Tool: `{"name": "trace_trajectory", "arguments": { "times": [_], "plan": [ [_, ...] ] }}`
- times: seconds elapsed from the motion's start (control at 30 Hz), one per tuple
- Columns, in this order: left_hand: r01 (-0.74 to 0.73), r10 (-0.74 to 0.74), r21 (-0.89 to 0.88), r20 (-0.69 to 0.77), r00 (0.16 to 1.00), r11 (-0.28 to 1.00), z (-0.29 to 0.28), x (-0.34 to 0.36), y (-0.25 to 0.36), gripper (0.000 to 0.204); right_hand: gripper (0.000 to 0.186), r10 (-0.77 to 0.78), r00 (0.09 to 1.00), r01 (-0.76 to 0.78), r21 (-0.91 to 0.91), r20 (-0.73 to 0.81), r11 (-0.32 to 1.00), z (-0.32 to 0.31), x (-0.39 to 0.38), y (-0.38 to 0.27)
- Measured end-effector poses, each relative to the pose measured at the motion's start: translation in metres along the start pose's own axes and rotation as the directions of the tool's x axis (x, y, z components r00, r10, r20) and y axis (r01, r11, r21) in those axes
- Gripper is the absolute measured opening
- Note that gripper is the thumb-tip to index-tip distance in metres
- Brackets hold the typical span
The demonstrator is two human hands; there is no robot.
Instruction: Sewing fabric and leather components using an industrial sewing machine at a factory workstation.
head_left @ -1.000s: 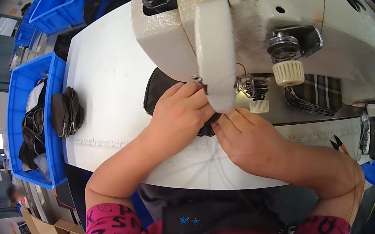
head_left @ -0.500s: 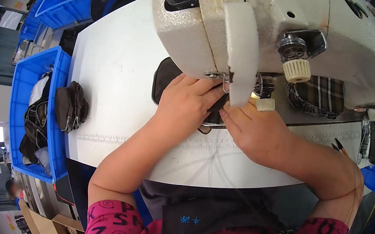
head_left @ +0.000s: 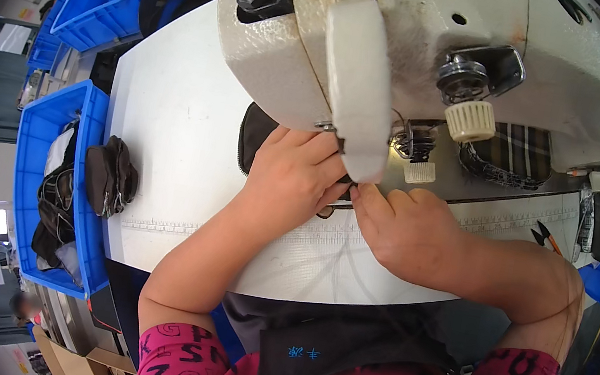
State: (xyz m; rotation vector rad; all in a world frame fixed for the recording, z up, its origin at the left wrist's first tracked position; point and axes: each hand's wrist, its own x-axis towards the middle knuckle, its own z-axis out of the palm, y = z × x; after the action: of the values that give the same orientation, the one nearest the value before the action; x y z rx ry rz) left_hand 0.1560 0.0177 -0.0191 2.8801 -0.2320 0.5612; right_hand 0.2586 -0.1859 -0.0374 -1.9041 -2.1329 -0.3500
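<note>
A white sewing machine [head_left: 287,68] hangs over the work, its head hiding the needle area. Beneath my left hand [head_left: 292,174] lies a dark fabric piece [head_left: 252,133] with a zip-like toothed edge, showing mostly on the left of the hand. My left fingers are bent over it, thumb and fingertips pinching it just below the machine head. Close beside them, my right hand [head_left: 407,232] is curled, its thumb and forefinger pinched at the fabric's near edge. A small loop [head_left: 325,212] of the piece sticks out below my left fingers. The fingertips' grip is partly hidden.
A striped dark fabric piece [head_left: 511,154] lies under the machine arm. Orange-handled snips [head_left: 548,238] are at the right. Stacked dark pouches [head_left: 110,177] sit by a blue bin [head_left: 95,128] of fabric pieces at the left. A ruler strip [head_left: 176,228] runs along the white table [head_left: 162,118].
My right hand has moved slightly down and toward the near side, its fingers more curled. My left hand has shifted a little left with the fabric. The view has also shifted slightly.
</note>
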Motion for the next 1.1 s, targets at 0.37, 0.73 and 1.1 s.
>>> {"name": "trace_trajectory", "arguments": {
  "times": [0.37,0.73,1.1],
  "plan": [
    [-0.003,-0.003,-0.061,-0.089,0.996,0.998,0.014,-0.002,-0.001,0.035,0.024,-0.003,0.999,0.004,0.025,-0.05,1.0,0.001,0.002,0.003],
    [0.03,-0.029,-0.056,0.025,0.999,0.998,0.0,0.0,0.011,0.041,0.021,-0.075,0.997,0.075,-0.018,-0.032,0.997,-0.001,0.003,0.004],
    [0.063,-0.064,0.054,0.016,0.998,0.997,0.006,0.002,0.003,0.048,0.026,0.151,0.987,-0.152,0.026,0.054,0.988,0.012,0.007,0.005]
  ]
}}
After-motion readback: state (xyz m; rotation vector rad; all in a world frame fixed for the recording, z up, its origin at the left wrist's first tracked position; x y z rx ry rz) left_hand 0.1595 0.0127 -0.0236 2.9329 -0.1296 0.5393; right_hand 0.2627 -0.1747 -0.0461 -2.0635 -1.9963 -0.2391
